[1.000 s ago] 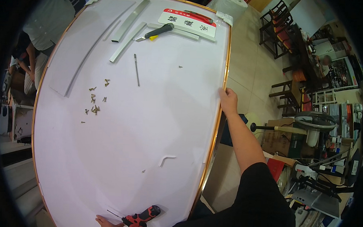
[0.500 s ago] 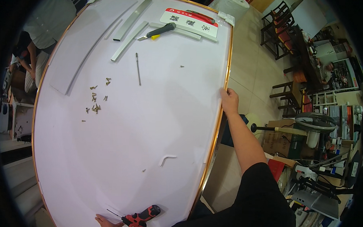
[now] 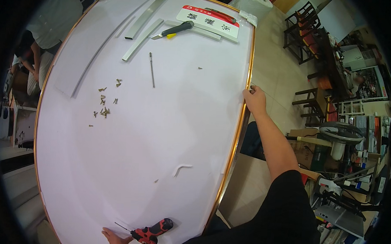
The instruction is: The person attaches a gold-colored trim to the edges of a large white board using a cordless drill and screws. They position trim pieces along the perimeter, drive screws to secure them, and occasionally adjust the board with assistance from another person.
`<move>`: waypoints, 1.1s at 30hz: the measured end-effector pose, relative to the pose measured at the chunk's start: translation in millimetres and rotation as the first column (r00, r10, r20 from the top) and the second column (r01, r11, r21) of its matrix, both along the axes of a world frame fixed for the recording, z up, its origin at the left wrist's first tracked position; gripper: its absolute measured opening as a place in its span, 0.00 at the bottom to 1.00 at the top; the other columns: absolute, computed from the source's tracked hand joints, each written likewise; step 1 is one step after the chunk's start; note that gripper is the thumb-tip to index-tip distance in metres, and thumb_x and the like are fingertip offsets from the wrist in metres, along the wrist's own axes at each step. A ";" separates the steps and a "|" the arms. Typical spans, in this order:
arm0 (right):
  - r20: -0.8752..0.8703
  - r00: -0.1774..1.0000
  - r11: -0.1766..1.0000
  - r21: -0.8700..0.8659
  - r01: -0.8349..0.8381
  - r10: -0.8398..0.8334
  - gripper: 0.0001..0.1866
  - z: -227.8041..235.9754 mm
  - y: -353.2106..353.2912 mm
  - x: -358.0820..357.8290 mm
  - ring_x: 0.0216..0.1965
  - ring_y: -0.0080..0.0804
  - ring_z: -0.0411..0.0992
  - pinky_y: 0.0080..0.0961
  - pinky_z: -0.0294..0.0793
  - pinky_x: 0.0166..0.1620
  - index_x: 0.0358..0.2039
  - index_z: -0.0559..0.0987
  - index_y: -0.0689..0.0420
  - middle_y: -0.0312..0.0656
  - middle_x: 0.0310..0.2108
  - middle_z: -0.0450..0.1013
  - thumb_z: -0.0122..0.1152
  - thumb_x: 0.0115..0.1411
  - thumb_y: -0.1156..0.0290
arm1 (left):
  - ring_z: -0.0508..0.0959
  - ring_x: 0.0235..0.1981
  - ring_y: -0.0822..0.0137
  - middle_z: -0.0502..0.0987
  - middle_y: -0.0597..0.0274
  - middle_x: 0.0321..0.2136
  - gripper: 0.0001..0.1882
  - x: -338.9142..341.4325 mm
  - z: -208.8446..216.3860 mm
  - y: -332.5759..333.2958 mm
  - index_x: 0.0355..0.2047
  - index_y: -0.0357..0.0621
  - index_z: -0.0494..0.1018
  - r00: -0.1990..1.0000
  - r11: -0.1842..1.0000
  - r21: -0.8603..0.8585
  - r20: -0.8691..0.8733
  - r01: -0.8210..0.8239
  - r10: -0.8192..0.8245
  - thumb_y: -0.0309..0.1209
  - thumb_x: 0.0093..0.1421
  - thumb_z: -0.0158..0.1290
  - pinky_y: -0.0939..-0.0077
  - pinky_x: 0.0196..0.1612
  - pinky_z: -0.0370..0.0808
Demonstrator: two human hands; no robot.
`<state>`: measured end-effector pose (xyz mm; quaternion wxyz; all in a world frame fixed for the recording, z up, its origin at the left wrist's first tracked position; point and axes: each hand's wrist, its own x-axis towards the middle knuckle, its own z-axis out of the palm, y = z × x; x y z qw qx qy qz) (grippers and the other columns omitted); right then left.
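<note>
A large white board (image 3: pixel 143 150) with a gold-coloured rim lies in front of me. My right hand (image 3: pixel 254 99) is closed on its right edge, with the fingers curled at the rim. At the near edge, my left hand (image 3: pixel 115 239) rests on the surface with its fingers spread. Beside it lies a red and black power drill (image 3: pixel 150 233), its thin bit pointing toward that hand. Several small screws (image 3: pixel 104 112) are scattered left of the middle. A bent white hex key (image 3: pixel 181 169) and a single screw (image 3: pixel 156 181) lie nearer me.
Toward the far end lie metal bars (image 3: pixel 146 18), a long grey strip (image 3: pixel 101 45), a utility knife (image 3: pixel 175 30), a sign plate (image 3: pixel 207 22) and a long driver bit (image 3: pixel 152 69). A fan (image 3: pixel 340 133) and wooden stools (image 3: pixel 312 98) stand right. Another person (image 3: pixel 48 22) is at far left.
My right hand has shifted slightly farther along the board's right edge. The view has moved a little. My left hand and the drill stay in place.
</note>
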<state>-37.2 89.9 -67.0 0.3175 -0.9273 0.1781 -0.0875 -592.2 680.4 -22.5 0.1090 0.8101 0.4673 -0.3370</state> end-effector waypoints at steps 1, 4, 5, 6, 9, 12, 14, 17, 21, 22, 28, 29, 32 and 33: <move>-0.066 0.997 0.998 -0.053 -0.036 0.032 0.28 7.1 1.3 4.0 0.38 0.51 0.81 0.41 0.80 0.44 0.44 0.78 0.74 0.61 0.34 0.81 0.65 0.54 0.58 | 0.44 0.77 0.41 0.40 0.28 0.74 0.83 0.5 0.3 -0.3 0.74 0.27 0.35 1.000 1.000 0.001 0.001 0.002 -0.002 0.35 0.28 0.84 0.62 0.75 0.54; -0.240 0.968 0.975 -0.189 -0.115 0.068 0.25 25.5 10.4 14.3 0.37 0.55 0.80 0.43 0.80 0.43 0.38 0.79 0.74 0.63 0.34 0.80 0.64 0.52 0.60 | 0.44 0.77 0.40 0.40 0.27 0.74 0.83 2.0 2.0 -1.1 0.73 0.27 0.35 1.000 1.000 -0.005 0.007 -0.018 0.018 0.35 0.28 0.84 0.62 0.75 0.54; -0.266 0.961 0.969 -0.211 -0.131 0.072 0.24 30.1 13.9 17.2 0.37 0.56 0.80 0.44 0.80 0.43 0.37 0.80 0.73 0.63 0.33 0.80 0.63 0.52 0.60 | 0.44 0.77 0.40 0.40 0.27 0.74 0.83 2.7 2.2 -1.2 0.73 0.27 0.35 1.000 1.000 -0.008 0.008 -0.021 0.021 0.35 0.28 0.84 0.62 0.75 0.54; -0.286 0.955 0.960 -0.236 -0.151 0.080 0.23 33.9 17.2 19.4 0.37 0.56 0.80 0.45 0.80 0.43 0.35 0.80 0.73 0.63 0.33 0.79 0.63 0.52 0.61 | 0.44 0.76 0.40 0.40 0.27 0.74 0.83 3.3 2.1 -1.2 0.74 0.27 0.35 1.000 1.000 -0.012 0.010 -0.025 0.025 0.35 0.28 0.84 0.62 0.75 0.54; -0.306 0.952 0.960 -0.256 -0.112 0.030 0.22 40.7 24.9 21.6 0.35 0.56 0.80 0.45 0.80 0.42 0.33 0.80 0.73 0.62 0.32 0.80 0.63 0.52 0.61 | 0.45 0.76 0.40 0.39 0.27 0.74 0.84 3.2 1.3 -0.5 0.74 0.27 0.35 0.999 0.999 -0.022 0.020 -0.041 0.042 0.36 0.27 0.84 0.62 0.75 0.54; -0.352 0.936 0.971 -0.227 -0.078 -0.007 0.23 44.8 26.5 22.0 0.36 0.55 0.80 0.45 0.80 0.42 0.33 0.80 0.72 0.63 0.32 0.80 0.64 0.51 0.60 | 0.45 0.76 0.39 0.39 0.27 0.74 0.84 0.7 -1.4 1.2 0.74 0.27 0.35 1.000 1.000 -0.010 0.019 -0.013 0.013 0.37 0.26 0.84 0.62 0.75 0.54; -0.376 0.927 0.976 -0.206 -0.071 -0.012 0.23 45.8 26.5 21.7 0.38 0.56 0.80 0.45 0.80 0.44 0.34 0.80 0.72 0.63 0.34 0.80 0.64 0.51 0.60 | 0.45 0.76 0.39 0.39 0.26 0.73 0.85 -2.2 -3.0 2.5 0.74 0.28 0.35 1.000 1.000 -0.004 0.013 -0.003 0.003 0.37 0.26 0.84 0.62 0.75 0.55; -0.349 0.936 0.970 -0.241 -0.045 -0.044 0.25 44.4 28.3 20.5 0.40 0.57 0.80 0.44 0.80 0.46 0.37 0.80 0.73 0.64 0.36 0.80 0.64 0.51 0.59 | 0.45 0.76 0.38 0.39 0.25 0.73 0.85 -5.1 -4.8 4.5 0.74 0.28 0.35 1.000 1.000 -0.005 0.013 -0.012 0.012 0.38 0.25 0.85 0.62 0.75 0.55; -0.309 0.948 0.957 -0.290 -0.018 -0.076 0.27 43.3 31.3 19.0 0.42 0.58 0.80 0.44 0.80 0.48 0.40 0.80 0.74 0.65 0.37 0.80 0.64 0.50 0.59 | 0.45 0.76 0.39 0.39 0.26 0.73 0.85 -5.3 -4.8 4.8 0.74 0.28 0.35 1.000 1.000 -0.006 0.023 0.002 -0.002 0.39 0.25 0.85 0.62 0.75 0.55; -0.316 0.946 0.962 -0.271 -0.014 -0.075 0.27 44.0 31.7 18.5 0.41 0.57 0.80 0.43 0.80 0.48 0.39 0.79 0.73 0.64 0.37 0.80 0.64 0.50 0.58 | 0.45 0.76 0.39 0.39 0.26 0.73 0.85 -5.0 -4.3 4.8 0.74 0.28 0.35 1.000 1.000 -0.007 0.027 0.004 -0.004 0.38 0.25 0.85 0.62 0.75 0.55; -0.347 0.933 0.972 -0.235 0.009 -0.092 0.25 48.0 35.2 16.7 0.40 0.55 0.81 0.42 0.80 0.47 0.37 0.79 0.72 0.63 0.35 0.80 0.63 0.51 0.59 | 0.44 0.76 0.40 0.39 0.27 0.74 0.84 -0.8 -0.9 1.4 0.74 0.28 0.34 0.999 1.000 -0.002 -0.029 -0.023 0.023 0.37 0.28 0.84 0.62 0.75 0.55; -0.339 0.937 0.973 -0.230 0.008 -0.088 0.23 46.8 35.1 16.7 0.39 0.54 0.81 0.42 0.80 0.45 0.36 0.80 0.71 0.62 0.34 0.80 0.63 0.51 0.60 | 0.44 0.76 0.40 0.39 0.27 0.74 0.84 0.7 -0.5 0.0 0.74 0.29 0.33 0.999 1.000 -0.004 -0.026 -0.021 0.021 0.37 0.28 0.84 0.62 0.75 0.55; -0.333 0.941 0.965 -0.262 -0.029 -0.062 0.24 39.5 28.9 17.5 0.40 0.54 0.81 0.42 0.81 0.45 0.38 0.80 0.71 0.61 0.34 0.81 0.64 0.54 0.59 | 0.44 0.77 0.40 0.39 0.28 0.74 0.84 5.7 2.8 -4.2 0.74 0.29 0.34 0.999 0.999 -0.010 -0.021 -0.033 0.033 0.37 0.28 0.84 0.62 0.75 0.54; -0.327 0.944 0.960 -0.273 -0.059 -0.035 0.25 36.5 24.7 17.1 0.40 0.54 0.81 0.42 0.80 0.45 0.39 0.80 0.72 0.61 0.34 0.81 0.64 0.55 0.58 | 0.44 0.77 0.40 0.40 0.29 0.74 0.84 7.1 3.0 -5.3 0.74 0.28 0.34 0.999 0.999 -0.014 -0.020 -0.048 0.048 0.38 0.28 0.84 0.61 0.76 0.53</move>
